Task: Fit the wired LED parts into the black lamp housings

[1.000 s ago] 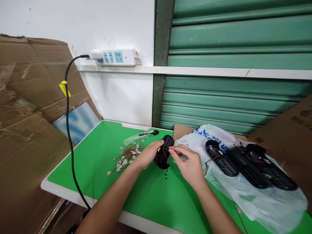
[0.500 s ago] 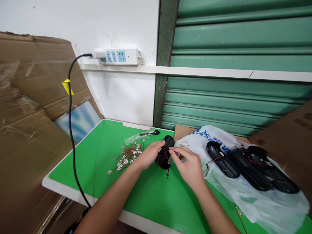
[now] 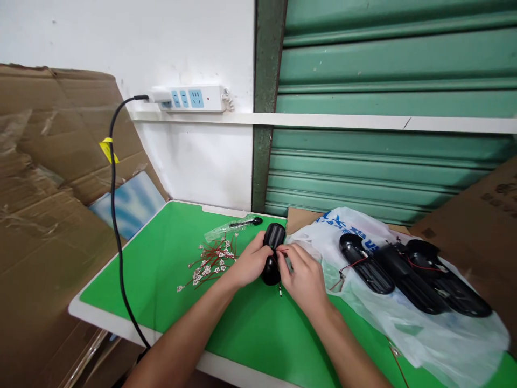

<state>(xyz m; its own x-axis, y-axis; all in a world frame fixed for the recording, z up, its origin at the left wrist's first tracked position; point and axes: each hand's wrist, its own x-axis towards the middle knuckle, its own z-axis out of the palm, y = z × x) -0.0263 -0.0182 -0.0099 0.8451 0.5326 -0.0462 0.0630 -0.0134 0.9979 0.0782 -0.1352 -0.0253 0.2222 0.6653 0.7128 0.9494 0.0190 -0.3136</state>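
Observation:
Above the green table mat, my left hand point(image 3: 251, 262) grips a glossy black plastic housing point(image 3: 274, 235) from its left side, the thumb lying across its middle. My right hand point(image 3: 301, 272) is closed at the housing's right side, its fingertips pinching a thin red wire point(image 3: 284, 250). Both sets of fingertips nearly meet over the middle of the housing, hiding part of it. A small connector point(image 3: 280, 291) dangles on a wire below the housing. Left of my hands lies a pile of small white round parts with red wires point(image 3: 208, 264).
More black housings point(image 3: 412, 277) with red wires rest on a white plastic bag point(image 3: 436, 339) at the right. A black tool in clear wrapping point(image 3: 234, 225) lies at the back. A black cable point(image 3: 114, 215) hangs from the power strip point(image 3: 194, 99) over the table's left side.
My fingertips have come closer together over the middle of the housing. The housing has turned slightly, so less of its open lower part shows. The whole view has shifted a little.

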